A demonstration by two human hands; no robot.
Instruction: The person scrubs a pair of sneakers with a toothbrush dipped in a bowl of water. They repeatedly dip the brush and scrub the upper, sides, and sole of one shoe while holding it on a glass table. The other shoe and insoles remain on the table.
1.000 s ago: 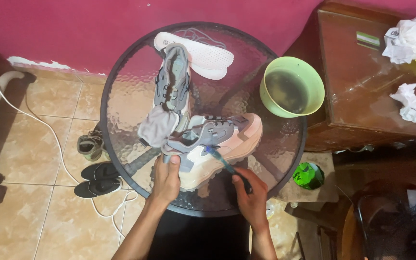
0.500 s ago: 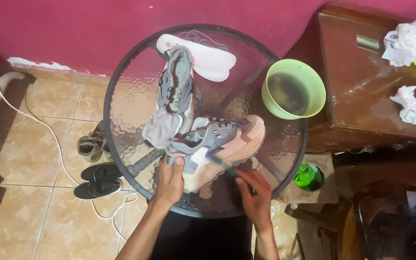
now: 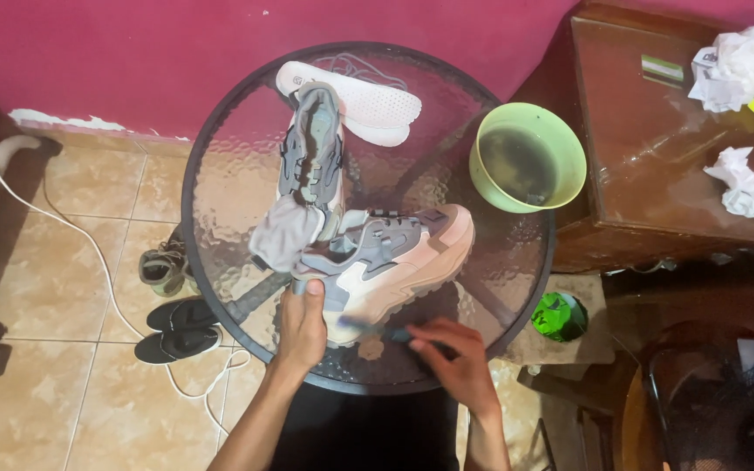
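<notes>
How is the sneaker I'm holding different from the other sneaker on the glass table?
The near sneaker lies on its side, sole edge toward you, steadied by your left hand while your right hand works a brush along it. The far sneaker stands upright, opening up, untouched. A grey cloth drapes against the far sneaker. Both are grey and pink, a matching pair.

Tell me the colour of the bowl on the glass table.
The bowl is light green, holding murky water; it shows plainly in the head view.
</notes>
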